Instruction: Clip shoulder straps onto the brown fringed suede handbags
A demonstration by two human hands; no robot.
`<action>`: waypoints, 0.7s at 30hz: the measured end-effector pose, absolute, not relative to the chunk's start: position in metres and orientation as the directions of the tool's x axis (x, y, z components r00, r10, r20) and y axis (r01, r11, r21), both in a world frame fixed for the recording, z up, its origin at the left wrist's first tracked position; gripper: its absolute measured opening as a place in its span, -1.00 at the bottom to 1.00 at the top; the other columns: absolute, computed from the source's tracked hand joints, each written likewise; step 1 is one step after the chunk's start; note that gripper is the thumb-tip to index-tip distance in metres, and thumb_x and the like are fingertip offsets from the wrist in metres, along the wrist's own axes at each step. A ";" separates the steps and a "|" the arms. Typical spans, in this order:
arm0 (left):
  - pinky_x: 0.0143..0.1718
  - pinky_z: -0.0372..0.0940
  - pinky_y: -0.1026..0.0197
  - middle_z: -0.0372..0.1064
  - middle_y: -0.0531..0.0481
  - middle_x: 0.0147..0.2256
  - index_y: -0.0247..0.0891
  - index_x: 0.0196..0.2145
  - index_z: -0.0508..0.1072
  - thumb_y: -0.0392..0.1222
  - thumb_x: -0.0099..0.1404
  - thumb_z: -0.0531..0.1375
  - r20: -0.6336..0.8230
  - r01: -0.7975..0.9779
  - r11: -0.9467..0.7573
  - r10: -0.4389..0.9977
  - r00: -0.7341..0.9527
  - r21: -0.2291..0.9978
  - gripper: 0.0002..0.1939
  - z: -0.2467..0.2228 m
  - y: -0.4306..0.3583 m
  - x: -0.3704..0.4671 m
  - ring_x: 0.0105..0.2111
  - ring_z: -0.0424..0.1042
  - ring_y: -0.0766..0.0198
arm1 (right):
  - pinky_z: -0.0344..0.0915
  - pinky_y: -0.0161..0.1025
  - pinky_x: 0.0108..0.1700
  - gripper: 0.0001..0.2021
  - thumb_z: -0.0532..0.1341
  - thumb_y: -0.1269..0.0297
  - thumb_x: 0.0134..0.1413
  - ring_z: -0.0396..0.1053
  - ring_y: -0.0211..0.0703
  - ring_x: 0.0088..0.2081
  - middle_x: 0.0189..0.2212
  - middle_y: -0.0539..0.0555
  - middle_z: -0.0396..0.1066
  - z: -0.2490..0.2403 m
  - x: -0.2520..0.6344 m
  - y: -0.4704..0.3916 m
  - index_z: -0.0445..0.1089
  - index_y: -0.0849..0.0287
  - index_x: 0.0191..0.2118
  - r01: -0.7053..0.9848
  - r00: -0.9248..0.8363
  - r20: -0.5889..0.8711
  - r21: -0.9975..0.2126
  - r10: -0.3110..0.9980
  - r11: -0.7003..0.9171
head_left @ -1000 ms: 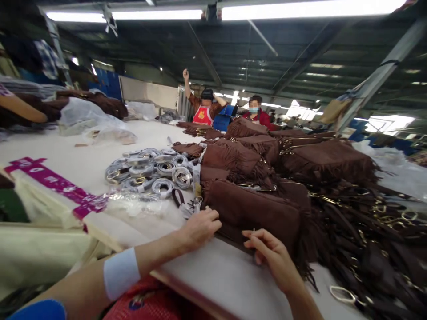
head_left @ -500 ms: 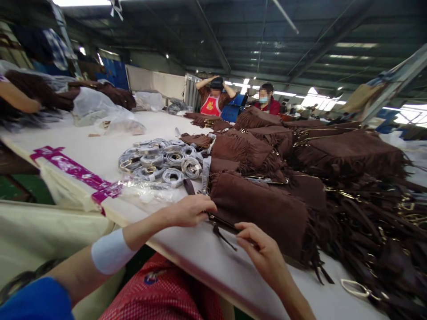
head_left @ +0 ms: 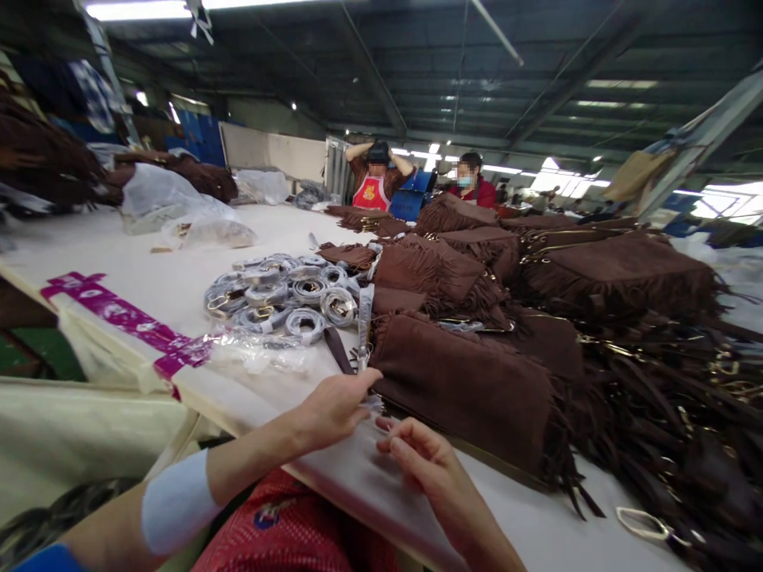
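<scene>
A dark brown fringed bag [head_left: 458,381] lies flat on the white table in front of me, its fringe at the right end. My left hand [head_left: 334,407] is closed at the bag's near left corner, thumb on top and fingers curled below. Close by my right hand [head_left: 420,457], the bag's zipped edge faces me; thumb and forefinger are bent together just under that corner. What they pinch, if anything, is too small to see. A wrapped strap [head_left: 365,314] and a dark strip [head_left: 338,349] lie beyond my left hand.
Coiled wrapped straps [head_left: 274,294] lie left of the bag. Stacked fringed bags [head_left: 620,270] and loose brown straps with gold buckles [head_left: 673,421] crowd the right. Purple tape [head_left: 119,318] runs along the table's left edge. Two people [head_left: 375,187] are across the table.
My right hand has moved left, towards my left hand, and its fingers have drawn together. The dark zip tassel that hung between the hands no longer shows. My left hand has shifted slightly down.
</scene>
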State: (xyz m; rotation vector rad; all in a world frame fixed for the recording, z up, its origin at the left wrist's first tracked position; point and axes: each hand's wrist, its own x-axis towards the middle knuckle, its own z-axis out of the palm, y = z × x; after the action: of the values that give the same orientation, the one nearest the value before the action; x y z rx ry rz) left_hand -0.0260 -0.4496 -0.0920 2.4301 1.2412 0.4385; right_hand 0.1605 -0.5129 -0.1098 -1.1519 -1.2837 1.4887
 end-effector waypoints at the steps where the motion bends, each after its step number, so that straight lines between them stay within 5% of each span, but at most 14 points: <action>1: -0.21 0.27 0.19 0.45 -0.06 -0.23 -0.23 0.10 0.19 -0.30 0.22 0.12 0.124 0.652 -0.555 0.802 0.585 0.517 -0.53 -0.089 -0.453 -0.028 -0.22 0.44 0.14 | -0.04 -0.42 -0.57 -0.70 0.33 0.01 -0.02 0.23 -0.32 -0.48 -0.30 0.03 0.47 -0.111 0.155 -0.512 0.41 0.17 -0.43 -0.143 -0.233 -0.140 -0.974 0.962 -0.177; 4: -0.23 0.26 0.25 0.45 0.00 -0.27 -0.22 0.06 0.25 -0.25 0.28 0.11 0.121 0.478 -0.574 0.714 0.690 0.665 -0.62 -0.078 -0.460 -0.032 -0.27 0.43 0.22 | -0.01 -0.44 -0.56 -0.68 0.41 0.03 -0.13 0.08 -0.41 -0.57 -0.48 -0.08 0.36 -0.115 0.140 -0.506 0.40 0.17 -0.43 -0.385 -0.209 -0.164 -0.893 0.964 -0.235; 7: -0.26 0.25 0.26 0.42 0.00 -0.33 -0.25 -0.07 0.33 -0.22 0.38 -0.01 0.164 0.433 -0.574 0.713 0.682 0.695 -0.77 -0.074 -0.455 -0.031 -0.32 0.39 0.27 | -0.02 -0.44 -0.58 -0.62 0.46 0.02 -0.24 0.18 -0.37 -0.56 -0.59 -0.11 0.29 -0.117 0.134 -0.499 0.38 0.18 -0.45 -0.443 -0.193 -0.235 -0.845 0.953 -0.298; 10: -0.11 0.22 0.17 0.36 -0.11 -0.16 -0.27 -0.17 0.38 -0.30 0.30 0.07 0.297 0.536 -0.729 0.672 0.678 0.426 -0.84 -0.082 -0.440 -0.024 -0.15 0.31 0.17 | 0.02 -0.44 -0.56 -0.59 0.51 0.05 -0.34 0.26 -0.35 -0.56 -0.62 -0.11 0.28 -0.114 0.135 -0.493 0.36 0.20 -0.50 -0.457 -0.171 -0.260 -0.833 0.950 -0.311; 14: -0.12 0.19 0.12 0.32 -0.09 -0.18 -0.25 -0.24 0.40 -0.33 0.30 0.10 0.230 0.565 -0.824 0.559 0.797 0.047 -0.89 -0.096 -0.424 -0.012 -0.18 0.26 0.14 | 0.00 -0.44 -0.56 -0.60 0.50 0.07 -0.31 0.16 -0.44 -0.61 -0.59 -0.07 0.33 -0.105 0.145 -0.487 0.35 0.24 -0.54 -0.409 -0.194 -0.183 -0.878 0.964 -0.249; 21: -0.25 0.16 0.21 0.32 -0.01 -0.32 -0.27 -0.40 0.34 -0.23 0.38 0.09 0.266 0.584 -0.806 0.586 0.765 0.097 -0.82 -0.080 -0.417 -0.008 -0.28 0.25 0.24 | -0.12 -0.39 -0.59 -0.61 0.44 -0.01 -0.22 0.02 -0.43 -0.63 -0.62 -0.08 0.27 -0.085 0.205 -0.500 0.38 0.23 -0.55 -0.061 -0.144 -0.222 -0.971 0.964 -0.232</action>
State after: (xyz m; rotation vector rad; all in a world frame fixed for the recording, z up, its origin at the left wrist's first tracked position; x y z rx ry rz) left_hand -0.0076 -0.4168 -0.0797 2.9440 0.9750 0.4485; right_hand 0.2048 -0.5003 -0.0847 -1.2488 -1.1330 1.5169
